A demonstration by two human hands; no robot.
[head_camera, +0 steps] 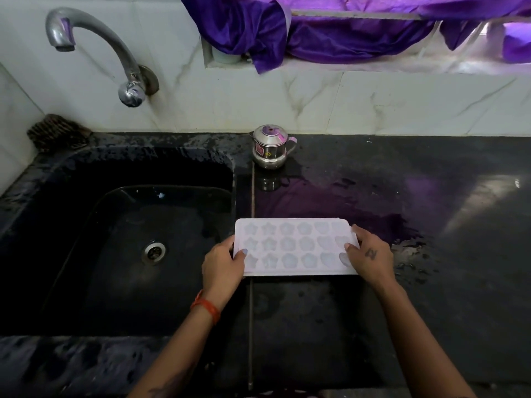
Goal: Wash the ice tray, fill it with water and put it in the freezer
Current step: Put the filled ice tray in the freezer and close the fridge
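Note:
A pale white ice tray with star, flower and heart shaped moulds sits level over the dark counter, just right of the sink. My left hand grips its left end, thumb on top. My right hand grips its right end, thumb over the rim. Whether the moulds hold water I cannot tell. The black sink lies to the left, its drain at the bottom. The chrome tap curves out from the wall above the sink, with no water running.
A small steel lidded pot stands at the back of the wet black counter. A brown scrubber rests at the sink's far left corner. Purple cloth hangs over the window ledge above.

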